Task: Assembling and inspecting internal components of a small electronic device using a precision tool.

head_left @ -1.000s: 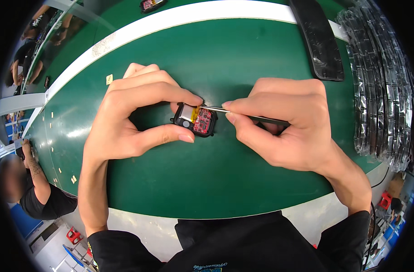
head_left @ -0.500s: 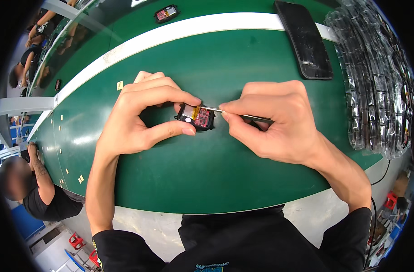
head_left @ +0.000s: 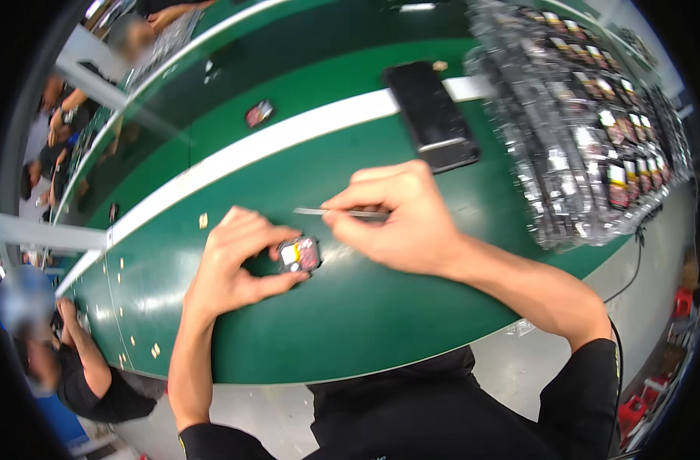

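Between its thumb and fingers, my left hand [head_left: 239, 264] grips a small black device housing [head_left: 300, 254] by its edges, low over the green tabletop. The housing lies open-side up, showing a silvery battery-like block, a yellow strip and a red circuit board. My right hand [head_left: 400, 218] is closed around metal tweezers [head_left: 313, 211]. Their tip points left, a little above the housing and apart from it. Whether the tweezers hold anything is too blurred to tell.
A black phone-like slab [head_left: 432, 115] lies across the white strip [head_left: 235, 153]. On the right rise stacked clear plastic trays [head_left: 564, 153] filled with similar devices. Another opened device [head_left: 259, 113] sits beyond the strip. A co-worker [head_left: 89, 376] sits at the left; small yellowish paper bits [head_left: 156, 350] dot the table.
The tweezers have lifted off the housing and moved up and left in the picture. The whole view has shifted, bringing more of the stacked trays into sight. My left hand keeps its grip.
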`<state>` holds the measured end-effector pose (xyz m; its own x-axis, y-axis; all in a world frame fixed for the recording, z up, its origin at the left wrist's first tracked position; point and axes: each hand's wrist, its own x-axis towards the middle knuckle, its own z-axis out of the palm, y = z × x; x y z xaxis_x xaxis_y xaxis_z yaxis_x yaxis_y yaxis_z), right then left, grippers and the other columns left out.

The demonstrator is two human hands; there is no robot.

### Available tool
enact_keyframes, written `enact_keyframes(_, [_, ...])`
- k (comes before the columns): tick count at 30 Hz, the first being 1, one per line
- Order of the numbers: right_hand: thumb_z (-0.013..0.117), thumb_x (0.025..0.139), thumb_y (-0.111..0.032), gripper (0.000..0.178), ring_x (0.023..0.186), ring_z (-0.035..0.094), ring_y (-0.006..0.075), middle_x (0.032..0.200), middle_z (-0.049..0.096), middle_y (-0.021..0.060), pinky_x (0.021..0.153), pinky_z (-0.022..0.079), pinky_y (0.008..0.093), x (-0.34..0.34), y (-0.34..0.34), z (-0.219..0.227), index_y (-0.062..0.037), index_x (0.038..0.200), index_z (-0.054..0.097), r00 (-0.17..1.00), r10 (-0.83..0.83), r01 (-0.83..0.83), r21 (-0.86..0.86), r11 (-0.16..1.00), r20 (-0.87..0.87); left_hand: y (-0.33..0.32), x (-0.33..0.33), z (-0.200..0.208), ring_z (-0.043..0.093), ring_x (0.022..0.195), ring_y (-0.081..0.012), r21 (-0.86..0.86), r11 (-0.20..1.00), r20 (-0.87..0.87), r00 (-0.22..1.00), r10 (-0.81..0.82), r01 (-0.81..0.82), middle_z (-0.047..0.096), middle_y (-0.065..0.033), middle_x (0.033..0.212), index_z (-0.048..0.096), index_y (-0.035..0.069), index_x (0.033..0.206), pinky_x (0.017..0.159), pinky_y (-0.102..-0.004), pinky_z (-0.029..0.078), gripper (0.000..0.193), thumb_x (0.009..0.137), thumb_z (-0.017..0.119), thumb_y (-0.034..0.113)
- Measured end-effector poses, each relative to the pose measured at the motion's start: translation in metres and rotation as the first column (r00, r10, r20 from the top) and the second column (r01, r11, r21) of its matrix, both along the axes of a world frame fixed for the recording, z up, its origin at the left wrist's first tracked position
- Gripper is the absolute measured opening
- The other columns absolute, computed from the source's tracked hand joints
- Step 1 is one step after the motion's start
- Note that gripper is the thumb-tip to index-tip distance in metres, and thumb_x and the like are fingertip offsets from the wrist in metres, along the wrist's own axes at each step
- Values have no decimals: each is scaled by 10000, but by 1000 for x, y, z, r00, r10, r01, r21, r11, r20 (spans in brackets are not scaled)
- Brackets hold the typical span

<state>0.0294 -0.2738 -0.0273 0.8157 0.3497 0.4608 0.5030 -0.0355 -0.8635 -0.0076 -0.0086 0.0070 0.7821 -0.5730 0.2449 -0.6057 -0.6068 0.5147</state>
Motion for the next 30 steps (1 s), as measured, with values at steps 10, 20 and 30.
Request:
enact_keyframes(10, [776, 872, -39, 123, 637, 716, 203, 760, 751, 145, 595, 543, 338, 11, -7, 3, 43, 949, 826, 997, -69, 68, 23, 997, 35, -14, 26, 34, 561, 742, -101, -426, 892, -101, 987, 121, -153, 752, -54, 913, 808, -12, 1078, 673, -257, 428, 480, 661, 976, 156])
enact_keyframes(20, [765, 875, -97, 169, 674, 730, 282, 797, 755, 172, 615, 554, 385, 4, -6, 4, 46, 944, 821, 1000, -29, 28, -38, 999, -5, -199, 195, 151, 591, 915, -150, 55, 968, 208, 946, -250, 244, 682, -48, 1026, 784, 42, 1274, 802, -312, 466, 448, 908, 861, 289])
enact_keyframes(30, [746, 874, -132, 188, 773, 747, 383, 850, 764, 199, 732, 592, 457, 3, -15, 1, 46, 896, 801, 998, -14, 11, -62, 998, -58, -226, 245, 125, 616, 1393, -248, -81, 935, 68, 938, -339, 344, 699, -117, 1481, 658, 161, 1527, 1157, -443, 477, 496, 1033, 688, 190])
